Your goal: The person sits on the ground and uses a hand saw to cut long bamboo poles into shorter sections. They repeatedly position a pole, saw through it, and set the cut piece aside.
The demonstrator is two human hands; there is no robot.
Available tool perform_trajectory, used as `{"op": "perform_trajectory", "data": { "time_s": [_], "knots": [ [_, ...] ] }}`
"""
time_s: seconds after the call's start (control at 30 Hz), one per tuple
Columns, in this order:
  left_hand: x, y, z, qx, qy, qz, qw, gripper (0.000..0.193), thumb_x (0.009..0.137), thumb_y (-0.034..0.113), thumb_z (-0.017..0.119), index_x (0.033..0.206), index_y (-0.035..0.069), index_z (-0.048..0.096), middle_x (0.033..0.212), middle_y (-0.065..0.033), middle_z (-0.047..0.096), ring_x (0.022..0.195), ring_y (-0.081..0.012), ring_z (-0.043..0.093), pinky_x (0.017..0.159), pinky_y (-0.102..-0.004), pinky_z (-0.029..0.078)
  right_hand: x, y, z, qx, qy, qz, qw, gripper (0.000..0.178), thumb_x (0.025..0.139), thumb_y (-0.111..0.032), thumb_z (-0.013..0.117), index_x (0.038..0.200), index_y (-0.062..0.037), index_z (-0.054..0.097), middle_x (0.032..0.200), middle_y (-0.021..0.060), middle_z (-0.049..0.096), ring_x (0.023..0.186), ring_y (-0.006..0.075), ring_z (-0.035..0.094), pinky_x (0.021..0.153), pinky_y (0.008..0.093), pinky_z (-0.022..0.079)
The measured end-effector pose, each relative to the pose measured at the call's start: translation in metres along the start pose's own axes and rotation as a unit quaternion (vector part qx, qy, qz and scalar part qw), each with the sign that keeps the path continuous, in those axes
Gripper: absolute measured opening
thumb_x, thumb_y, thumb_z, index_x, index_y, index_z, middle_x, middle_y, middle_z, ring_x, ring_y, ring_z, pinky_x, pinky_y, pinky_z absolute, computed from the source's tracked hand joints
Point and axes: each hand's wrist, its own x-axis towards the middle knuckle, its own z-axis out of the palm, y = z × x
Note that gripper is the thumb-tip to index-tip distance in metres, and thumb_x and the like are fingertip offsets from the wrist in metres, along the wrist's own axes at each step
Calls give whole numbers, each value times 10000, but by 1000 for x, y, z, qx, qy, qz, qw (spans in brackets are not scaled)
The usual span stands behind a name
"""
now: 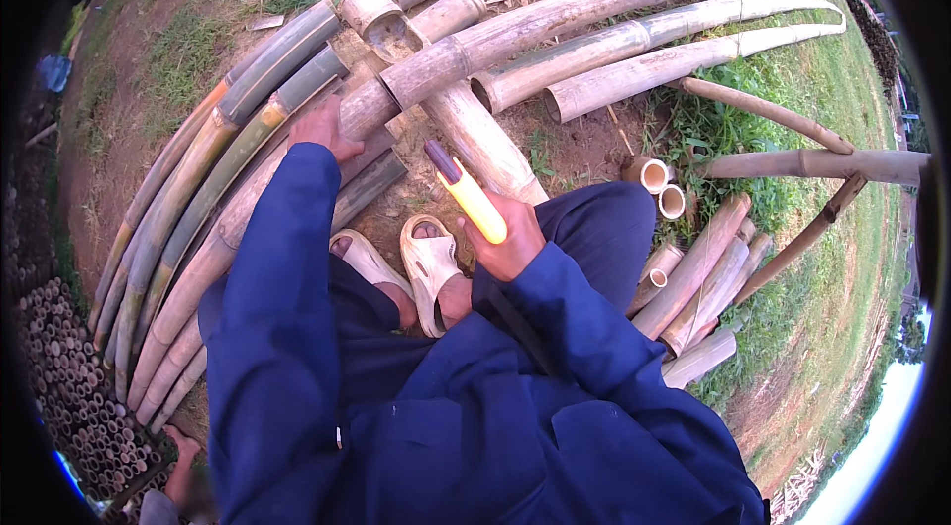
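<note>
My left hand point(325, 132) is closed over a long, pale bamboo pole point(363, 109) that curves down to the lower left. Just beyond that hand, a dark line crosses the bamboo where another length point(555, 25) carries on to the upper right; whether the two are joined I cannot tell. In my right hand point(507, 236) is a yellow-handled tool point(477, 203) with a dark brown-purple end pointing up and away; its kind is not plain from here. The tool stays apart from the pole. Beneath the bamboo lies a thick, notched bamboo piece point(485, 144).
Greenish bamboo poles point(213, 124) lie at left; two pale poles point(634, 69) stretch right. Short bamboo pieces point(693, 277) are stacked beside my right knee, near a forked wooden support point(792, 163). Lower left are many cut bamboo ends point(94, 391) and another person's foot point(181, 456).
</note>
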Motion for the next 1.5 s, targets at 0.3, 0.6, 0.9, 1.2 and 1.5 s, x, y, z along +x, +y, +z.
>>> {"op": "perform_trajectory", "data": {
  "time_s": [0.3,0.6,0.9,1.2,1.5],
  "knots": [
    [0,-1,6,16,6,0,1000,816,654,413,895,1297,51,546,1207,-219,700,1107,-412,681,968,-495,540,-59,-13,-33,19,-13,26,999,169,902,-29,726,1066,-1,697,750,163,672,666,342,698,644,354,521],
    [-1,-8,7,-3,22,4,1000,799,655,417,887,1291,59,562,1194,-215,708,1100,-409,685,961,-490,540,-97,-21,-50,9,-5,23,1000,302,889,-2,726,1190,-12,714,801,143,715,716,286,744,682,329,546],
    [3,-13,17,-27,24,15,999,809,640,410,895,1286,53,563,1126,-222,728,1045,-420,704,929,-505,550,-37,-3,-16,46,9,-4,999,149,912,-87,750,934,8,637,672,154,586,544,302,545,566,363,462],
    [-6,-6,14,-36,13,36,999,720,617,400,888,1150,32,575,1069,-247,722,1019,-444,696,894,-521,547,-33,-19,-21,11,34,4,999,122,890,-39,750,964,11,666,690,136,615,580,285,632,588,348,487],
    [-4,-15,10,-20,44,30,998,744,614,395,903,1172,30,573,1089,-259,711,1035,-439,690,917,-527,530,-101,-31,-61,-28,6,41,999,161,877,-21,736,1035,-12,707,783,140,719,711,324,747,633,369,563]
  ]
}}
